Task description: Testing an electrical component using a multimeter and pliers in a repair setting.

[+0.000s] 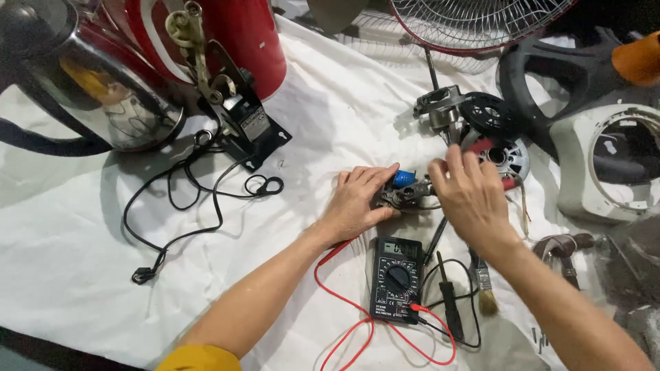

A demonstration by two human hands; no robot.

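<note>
My left hand (359, 201) rests on the white cloth and grips a small switch assembly (405, 192) with a blue knob on top. My right hand (473, 196) is curled just right of it, holding a thin tool or probe whose red-tipped end (479, 145) points up toward the fan motor (507, 159). A black digital multimeter (397, 279) lies just below both hands, with red lead wire (344, 302) and black lead wire looping around it.
A shiny steel kettle (89, 82) and a red appliance body (234, 34) with a black cord (199, 199) lie at the left. A fan grille (474, 20), white fan housing (605, 165), paintbrush (485, 292) and screwdriver (450, 306) lie at the right.
</note>
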